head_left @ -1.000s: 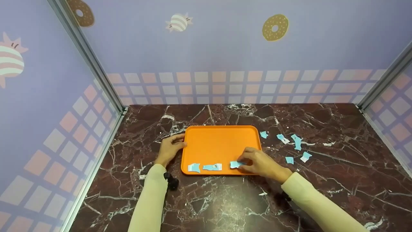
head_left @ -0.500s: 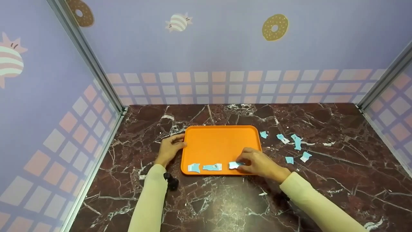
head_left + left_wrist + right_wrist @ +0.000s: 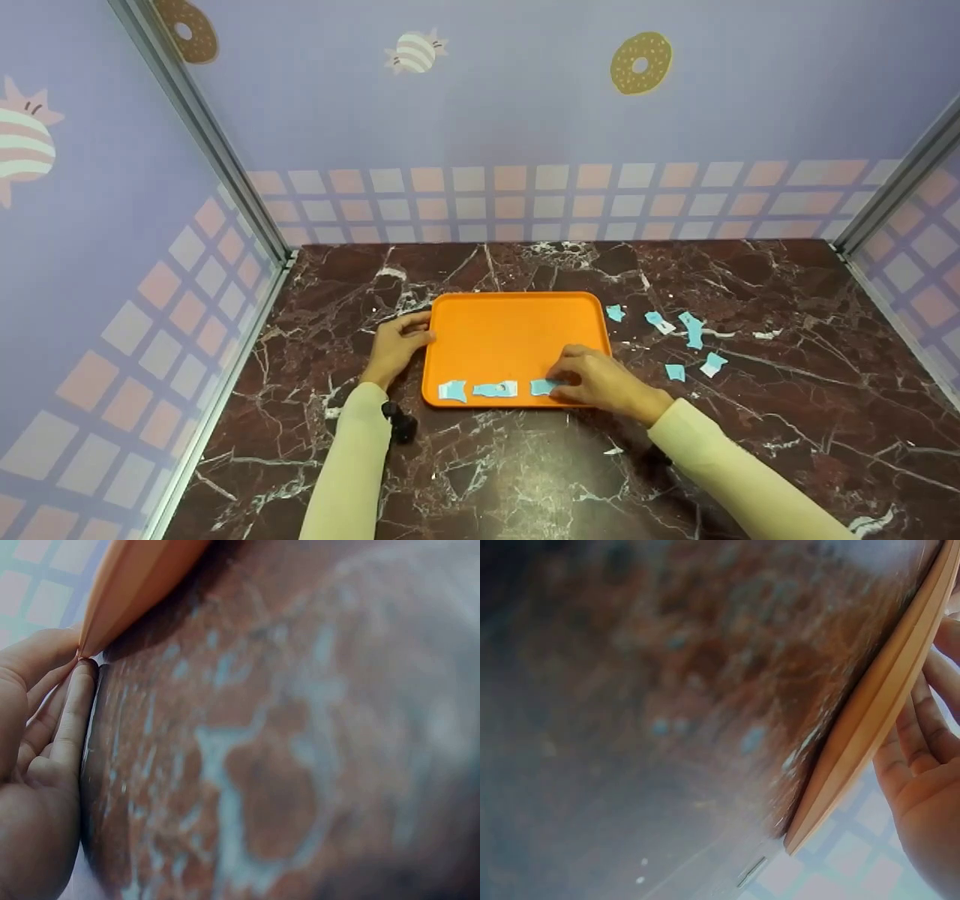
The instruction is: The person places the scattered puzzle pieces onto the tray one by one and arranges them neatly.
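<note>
An orange tray (image 3: 510, 330) lies on the table. My left hand (image 3: 394, 349) grips its left rim, and the left wrist view shows the rim (image 3: 124, 592) between thumb and fingers. Over the tray's front right, my right hand (image 3: 600, 379) pinches a torn light-blue piece of paper (image 3: 541, 387) close to the tray's surface; its right part is hidden under the fingertips. To its left, a blue-and-white piece with a small hole (image 3: 489, 390) and another torn piece (image 3: 454, 390) lie in a row along the front rim. The right wrist view shows my right hand (image 3: 922, 772) behind the tray's edge.
Several more torn blue and white paper pieces (image 3: 692, 331) are scattered on the dark marbled table (image 3: 525, 472), right of the tray. A tiny white scrap (image 3: 613, 451) lies in front of it. Patterned walls (image 3: 525, 97) enclose the table at the back and sides.
My right hand has slid slightly left and toward the front rim with its paper piece, which draws nearer the middle piece. My left hand and the tray stay put.
</note>
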`<move>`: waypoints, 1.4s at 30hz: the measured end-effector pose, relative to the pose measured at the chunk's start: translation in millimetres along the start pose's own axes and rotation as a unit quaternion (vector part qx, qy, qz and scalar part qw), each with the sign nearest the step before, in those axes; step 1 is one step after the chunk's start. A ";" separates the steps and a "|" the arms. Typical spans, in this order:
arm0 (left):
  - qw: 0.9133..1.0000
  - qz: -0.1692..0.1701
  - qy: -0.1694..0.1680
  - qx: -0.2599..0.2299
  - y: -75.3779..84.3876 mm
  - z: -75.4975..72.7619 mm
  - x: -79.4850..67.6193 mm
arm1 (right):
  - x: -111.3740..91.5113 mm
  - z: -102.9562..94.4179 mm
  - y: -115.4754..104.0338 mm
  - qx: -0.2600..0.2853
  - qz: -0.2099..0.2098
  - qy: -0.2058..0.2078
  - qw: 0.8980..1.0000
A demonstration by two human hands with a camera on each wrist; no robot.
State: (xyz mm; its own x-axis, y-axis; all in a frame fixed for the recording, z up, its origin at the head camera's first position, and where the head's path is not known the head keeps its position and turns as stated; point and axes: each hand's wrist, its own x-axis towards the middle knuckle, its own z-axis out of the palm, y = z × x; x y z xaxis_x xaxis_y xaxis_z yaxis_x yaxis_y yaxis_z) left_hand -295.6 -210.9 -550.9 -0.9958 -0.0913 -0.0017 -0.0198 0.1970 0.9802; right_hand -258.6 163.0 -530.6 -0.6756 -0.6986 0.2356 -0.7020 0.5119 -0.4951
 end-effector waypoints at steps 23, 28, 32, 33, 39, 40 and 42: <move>1.000 -0.002 0.003 -0.010 -3.7 0.1 0.2 | -41.5 -52.5 45.5 0.036 0.070 0.104 0.991; 1.000 0.003 0.000 -0.004 -3.4 -0.8 -0.6 | -52.8 -62.6 58.9 0.030 0.099 0.121 0.987; 1.000 0.002 -0.002 -0.008 -2.3 -0.3 -0.3 | -62.6 -70.2 67.1 0.028 0.131 0.120 0.984; 1.000 0.002 -0.003 -0.010 -2.0 -0.1 -0.2 | -64.8 -72.0 69.2 0.026 0.139 0.120 0.983; 1.000 0.005 -0.001 -0.014 -0.4 1.0 0.0 | -76.2 -80.8 78.8 0.021 0.173 0.128 0.976; 1.000 0.005 0.000 -0.014 -0.6 1.1 0.3 | -77.9 -82.0 80.5 0.015 0.175 0.133 0.975; 1.000 0.004 0.000 -0.013 -0.7 1.2 0.6 | -81.3 -84.0 84.2 -0.002 0.178 0.143 0.974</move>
State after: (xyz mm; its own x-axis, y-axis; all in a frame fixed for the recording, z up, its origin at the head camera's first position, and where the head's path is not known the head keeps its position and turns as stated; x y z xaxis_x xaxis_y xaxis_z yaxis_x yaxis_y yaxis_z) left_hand -296.3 -209.9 -551.9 -0.9960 -0.0889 0.0059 -0.0096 0.1732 0.9848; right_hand -281.7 304.9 -521.2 -0.9107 -0.3096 0.2735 -0.4130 0.6980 -0.5850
